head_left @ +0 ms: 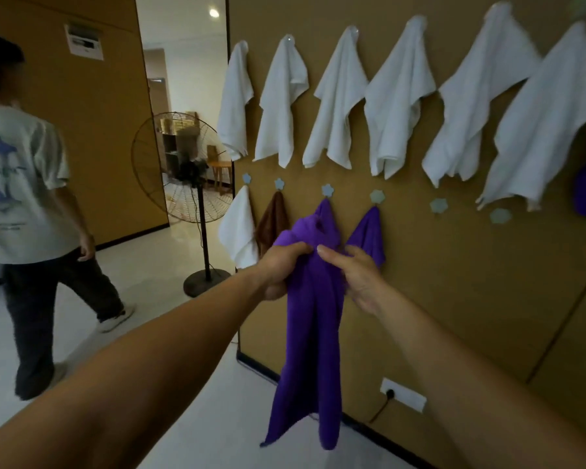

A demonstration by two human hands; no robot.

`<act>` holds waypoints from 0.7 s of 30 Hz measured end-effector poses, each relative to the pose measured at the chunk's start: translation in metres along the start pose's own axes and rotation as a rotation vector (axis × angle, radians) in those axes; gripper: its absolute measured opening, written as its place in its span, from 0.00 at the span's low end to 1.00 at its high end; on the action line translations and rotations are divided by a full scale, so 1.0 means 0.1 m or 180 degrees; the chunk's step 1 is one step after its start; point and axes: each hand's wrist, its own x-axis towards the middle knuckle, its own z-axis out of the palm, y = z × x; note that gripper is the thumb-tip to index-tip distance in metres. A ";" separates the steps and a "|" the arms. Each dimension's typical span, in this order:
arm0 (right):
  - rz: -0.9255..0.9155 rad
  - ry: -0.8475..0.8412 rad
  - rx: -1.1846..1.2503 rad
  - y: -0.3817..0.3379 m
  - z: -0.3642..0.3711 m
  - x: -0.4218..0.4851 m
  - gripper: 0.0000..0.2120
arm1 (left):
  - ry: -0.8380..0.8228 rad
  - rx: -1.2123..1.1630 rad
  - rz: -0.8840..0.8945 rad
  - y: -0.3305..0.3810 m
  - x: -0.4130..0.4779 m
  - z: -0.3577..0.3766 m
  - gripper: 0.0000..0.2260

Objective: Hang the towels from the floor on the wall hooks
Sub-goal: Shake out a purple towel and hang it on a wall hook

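— Both forearms reach in; where's the towel?

— Left hand [281, 269] is clenched on the purple towel [310, 333]; right hand [356, 279] pinches it just beside. Its long axis hangs straight down.

— And the hook?

— Star hook [327, 190] sits directly above, the towel's peak touching it. Both hands equally near.

Tan panelled wall [454, 265], white socket plate [403, 399] low on it. Glossy pale floor [156, 275]; pedestal fan [186, 174] by a doorway. Ceiling light [214, 12] beyond.
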 end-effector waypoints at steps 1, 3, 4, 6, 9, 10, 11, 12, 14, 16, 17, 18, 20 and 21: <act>0.0107 -0.0026 -0.0183 0.08 -0.11 -0.04 0.25 | -0.0078 0.0003 -0.0083 0.04 0.00 0.09 0.09; -0.0025 0.0043 -0.0766 0.15 -0.32 -0.09 0.14 | -0.0270 0.0299 -0.0278 0.06 0.02 0.28 0.10; -0.0209 0.0172 -0.0988 0.13 -0.44 -0.10 0.12 | -0.0369 0.0532 -0.0362 0.04 0.04 0.37 0.12; -0.0450 0.0484 -0.1131 0.03 -0.70 -0.14 0.12 | -0.0520 0.0872 -0.0492 -0.02 0.10 0.54 0.15; -0.0519 0.0964 -0.1050 -0.14 -1.15 -0.18 0.20 | -0.0489 0.1071 -0.0614 -0.09 0.19 0.75 0.12; -0.0522 0.1106 -0.1053 -0.19 -1.32 -0.18 0.19 | -0.0445 0.1113 -0.0637 -0.11 0.23 0.82 0.12; -0.0533 0.1229 -0.1065 -0.23 -1.52 -0.19 0.17 | -0.0363 0.1165 -0.0625 -0.14 0.27 0.88 0.13; -0.0535 0.1354 -0.1069 -0.26 -1.71 -0.20 0.16 | -0.0240 0.1223 -0.0577 -0.17 0.32 0.95 0.15; -0.0538 0.1642 -0.1093 -0.31 -2.11 -0.24 0.15 | 0.0018 0.1185 -0.0446 -0.21 0.40 1.08 0.18; -0.0547 0.1919 -0.1125 -0.35 -2.50 -0.28 0.16 | 0.0180 0.0826 -0.0403 -0.24 0.47 1.19 0.22; -0.0498 0.2025 -0.1057 -0.37 -2.68 -0.29 0.16 | 0.0143 0.0654 -0.0415 -0.24 0.51 1.23 0.24; -0.0399 0.2070 -0.0909 -0.38 -2.84 -0.31 0.16 | 0.0018 0.0543 -0.0433 -0.24 0.53 1.27 0.25; -0.0196 0.1968 -0.0451 -0.43 -3.10 -0.34 0.15 | -0.0433 0.0373 -0.0449 -0.24 0.56 1.35 0.24; -0.0162 0.1839 -0.0154 -0.47 -3.19 -0.37 0.12 | -0.0709 0.0285 -0.0427 -0.23 0.57 1.39 0.23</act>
